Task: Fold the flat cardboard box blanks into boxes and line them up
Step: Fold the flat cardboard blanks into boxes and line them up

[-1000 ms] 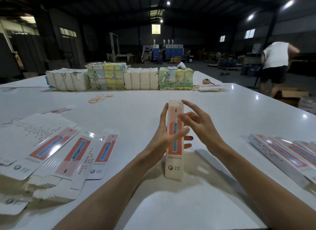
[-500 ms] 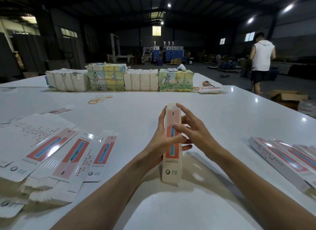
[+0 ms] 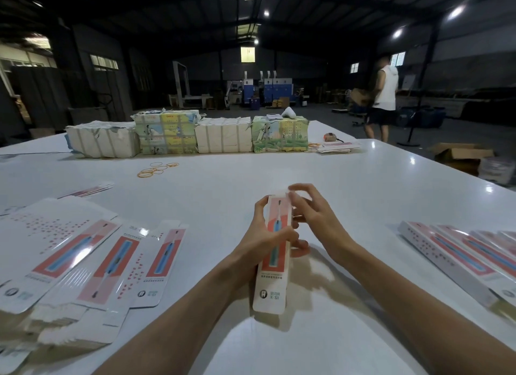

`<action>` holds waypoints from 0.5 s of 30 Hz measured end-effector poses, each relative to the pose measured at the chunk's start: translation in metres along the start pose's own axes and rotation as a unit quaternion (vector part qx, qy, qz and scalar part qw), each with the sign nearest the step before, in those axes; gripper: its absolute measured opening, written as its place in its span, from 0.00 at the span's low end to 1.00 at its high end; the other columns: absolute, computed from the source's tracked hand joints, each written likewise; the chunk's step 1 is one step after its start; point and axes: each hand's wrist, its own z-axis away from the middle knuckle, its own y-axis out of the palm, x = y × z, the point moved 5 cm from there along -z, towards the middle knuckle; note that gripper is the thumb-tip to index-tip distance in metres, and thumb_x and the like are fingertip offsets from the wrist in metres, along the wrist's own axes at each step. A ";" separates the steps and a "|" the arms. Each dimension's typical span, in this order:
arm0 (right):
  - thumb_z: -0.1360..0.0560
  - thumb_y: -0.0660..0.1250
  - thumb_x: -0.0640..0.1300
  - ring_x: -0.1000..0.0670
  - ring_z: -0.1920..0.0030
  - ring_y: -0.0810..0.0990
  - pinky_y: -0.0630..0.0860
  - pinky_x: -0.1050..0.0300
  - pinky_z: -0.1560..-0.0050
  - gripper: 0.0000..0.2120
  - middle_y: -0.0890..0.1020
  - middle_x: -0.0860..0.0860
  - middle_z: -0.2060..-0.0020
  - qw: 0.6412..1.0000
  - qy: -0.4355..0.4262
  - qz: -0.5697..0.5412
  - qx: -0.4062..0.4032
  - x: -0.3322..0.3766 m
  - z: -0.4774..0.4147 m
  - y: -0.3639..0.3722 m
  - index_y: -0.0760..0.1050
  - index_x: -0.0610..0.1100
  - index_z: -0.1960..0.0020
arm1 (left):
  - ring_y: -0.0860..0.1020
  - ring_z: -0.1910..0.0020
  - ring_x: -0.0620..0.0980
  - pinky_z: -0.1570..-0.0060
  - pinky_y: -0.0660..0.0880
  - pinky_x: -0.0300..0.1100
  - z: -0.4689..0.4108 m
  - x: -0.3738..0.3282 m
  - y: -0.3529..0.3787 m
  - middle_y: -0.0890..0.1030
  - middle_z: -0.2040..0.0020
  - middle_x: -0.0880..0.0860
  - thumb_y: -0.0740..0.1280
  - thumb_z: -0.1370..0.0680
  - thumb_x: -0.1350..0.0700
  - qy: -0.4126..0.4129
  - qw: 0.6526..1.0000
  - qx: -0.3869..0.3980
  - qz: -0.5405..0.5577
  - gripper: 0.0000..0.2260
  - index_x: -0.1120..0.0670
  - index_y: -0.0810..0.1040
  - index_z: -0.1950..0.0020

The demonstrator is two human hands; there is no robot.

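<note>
A long narrow box (image 3: 272, 274), white with a red panel and a blue toothbrush picture, stands tilted on its near end on the white table (image 3: 349, 185). My left hand (image 3: 259, 240) grips its middle from the left, thumb across the front. My right hand (image 3: 312, 215) is at the box's far end, fingers curled over the top flap, which looks blurred. A fanned pile of flat blanks (image 3: 92, 257) lies at the left. Several folded boxes (image 3: 458, 257) lie side by side at the right.
Wrapped bundles (image 3: 190, 134) stand in a row at the table's far side, with loose rubber bands (image 3: 156, 169) in front of them. A few flat blanks (image 3: 335, 148) lie at the far right. A person in a white top (image 3: 384, 95) walks beyond the table.
The box has come a little nearer and lower. My right hand has slid up from the box's middle to its far end, over the flap. The person in the background has moved left.
</note>
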 end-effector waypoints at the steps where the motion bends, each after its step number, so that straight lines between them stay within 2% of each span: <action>1: 0.14 0.60 0.57 0.51 0.50 0.88 0.84 0.59 0.54 0.12 0.87 0.52 0.50 0.999 0.013 -0.015 -0.026 -0.002 -0.002 -0.004 0.72 0.55 0.34 | 0.88 0.49 0.53 0.57 0.85 0.44 0.000 0.001 0.001 0.81 0.40 0.55 0.78 0.31 0.53 -0.007 1.000 0.008 -0.006 0.42 0.34 0.58 0.26; 3: 0.13 0.60 0.53 0.50 0.50 0.88 0.84 0.59 0.53 0.11 0.86 0.49 0.49 0.998 0.030 -0.030 -0.048 -0.006 -0.005 -0.010 0.74 0.53 0.33 | 0.87 0.47 0.56 0.54 0.86 0.49 0.000 0.003 0.004 0.80 0.39 0.55 0.78 0.31 0.54 -0.017 1.000 0.024 -0.006 0.43 0.36 0.58 0.23; 6: 0.14 0.62 0.47 0.46 0.47 0.88 0.85 0.54 0.49 0.12 0.87 0.48 0.49 0.998 0.034 -0.023 -0.037 -0.011 -0.007 -0.014 0.79 0.47 0.35 | 0.88 0.51 0.57 0.57 0.85 0.46 0.001 0.003 0.006 0.81 0.41 0.56 0.78 0.30 0.55 -0.020 0.999 0.048 -0.010 0.42 0.39 0.58 0.23; 9: 0.14 0.63 0.45 0.46 0.47 0.88 0.85 0.50 0.45 0.12 0.88 0.47 0.48 0.998 0.046 -0.024 -0.035 -0.012 -0.007 -0.016 0.80 0.44 0.34 | 0.88 0.52 0.59 0.58 0.84 0.46 0.002 0.001 0.005 0.81 0.41 0.56 0.78 0.29 0.55 -0.022 0.997 0.067 -0.015 0.42 0.39 0.58 0.23; 15: 0.16 0.65 0.39 0.47 0.49 0.89 0.86 0.52 0.50 0.10 0.88 0.50 0.48 0.999 -0.031 0.031 -0.032 0.001 -0.005 -0.018 0.84 0.43 0.39 | 0.88 0.54 0.59 0.58 0.85 0.46 0.006 0.000 0.005 0.81 0.41 0.57 0.76 0.25 0.61 -0.028 0.997 0.075 -0.006 0.38 0.41 0.58 0.24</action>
